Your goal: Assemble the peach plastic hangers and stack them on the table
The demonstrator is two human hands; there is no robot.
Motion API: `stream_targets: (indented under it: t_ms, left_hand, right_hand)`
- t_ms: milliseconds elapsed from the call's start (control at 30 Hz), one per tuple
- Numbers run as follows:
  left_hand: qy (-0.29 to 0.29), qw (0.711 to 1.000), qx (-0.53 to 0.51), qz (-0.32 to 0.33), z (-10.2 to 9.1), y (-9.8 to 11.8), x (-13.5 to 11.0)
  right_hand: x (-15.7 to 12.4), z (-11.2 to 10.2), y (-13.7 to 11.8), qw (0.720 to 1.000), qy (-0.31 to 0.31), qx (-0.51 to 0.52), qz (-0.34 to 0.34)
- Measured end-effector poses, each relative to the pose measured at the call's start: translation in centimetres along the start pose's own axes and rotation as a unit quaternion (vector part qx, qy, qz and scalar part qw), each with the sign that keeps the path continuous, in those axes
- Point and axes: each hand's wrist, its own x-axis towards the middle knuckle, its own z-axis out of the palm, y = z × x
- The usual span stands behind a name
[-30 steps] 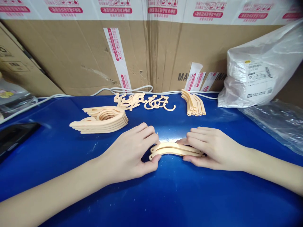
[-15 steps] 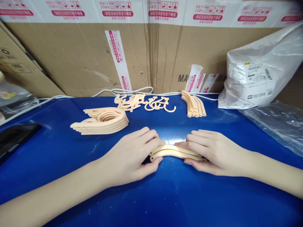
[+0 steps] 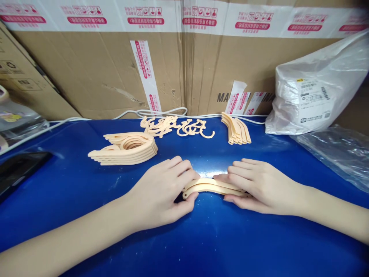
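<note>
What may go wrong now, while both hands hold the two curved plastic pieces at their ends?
The curved pieces, pinched at their ends by the left hand and right hand, may slip out of line or bend. A sideways move of the left hand might knock the stack of hanger parts near it.

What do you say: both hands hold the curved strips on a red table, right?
No: the table is blue, not red, per the head view. The left hand and right hand do hold the curved strips.
</note>
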Motion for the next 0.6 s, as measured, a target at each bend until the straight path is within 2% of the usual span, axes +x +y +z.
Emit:
stream_targets:
  t_ms: [133, 233, 300, 433, 600]
  left_hand:
    - [0.024, 1.0, 0.014, -0.011, -0.4, -0.5, -0.3]
    - [0.024, 0.997, 0.063, -0.04, -0.7, -1.4, -0.3]
    - [0.023, 0.994, 0.098, -0.052, -0.6, -2.0, -0.2]
    - [0.031, 0.986, 0.149, -0.067, 0.0, -2.7, -0.2]
    - [0.036, 0.98, 0.185, -0.056, 0.4, -2.7, -0.2]
  right_hand:
    - [0.2, -0.6, 0.0, 0.997, 0.046, -0.054, -0.001]
    - [0.4, -1.4, 0.7, 0.987, 0.093, -0.126, 0.016]
    - [0.7, -1.6, 1.5, 0.981, 0.102, -0.163, 0.035]
    - [1.7, -1.3, 3.7, 0.975, 0.059, -0.204, 0.069]
    - [4.0, -0.2, 5.9, 0.968, 0.008, -0.241, 0.07]
